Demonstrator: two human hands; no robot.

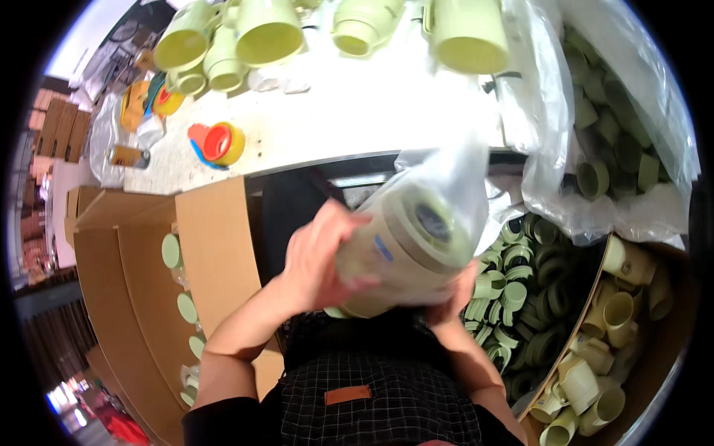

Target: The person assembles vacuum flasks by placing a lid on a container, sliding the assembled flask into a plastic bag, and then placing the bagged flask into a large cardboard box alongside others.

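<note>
Held close under the camera, a pale green jug (405, 249) inside a clear plastic bag (446, 186) fills the middle of the view, raised in front of the person's chest and off the worktop. Its open mouth points up and to the right, and the picture is blurred there, so fine detail cannot be told.

The step in hand seems to be the bagging of this jug: the bag is already over the body, with loose film standing above the mouth. The next move probably calls for a firm hold on the jug while the free film is gathered or pulled smooth.

The left hand (320, 260) is curled around the left side of the bagged jug, with the fingers wrapped on the film. The right hand (454, 297) is mostly hidden beneath the jug; it seems to support it from below, but how far it is closed cannot be told.

Further out, an open cardboard box (149, 275) with green lids stands at the left. At the right lies a bin of green rings (528, 297) and a box of cream cups (610, 327). More green jugs (268, 33) stand along the far edge of the white worktop (372, 111), and a roll of tape (223, 143) lies near its left corner.
</note>
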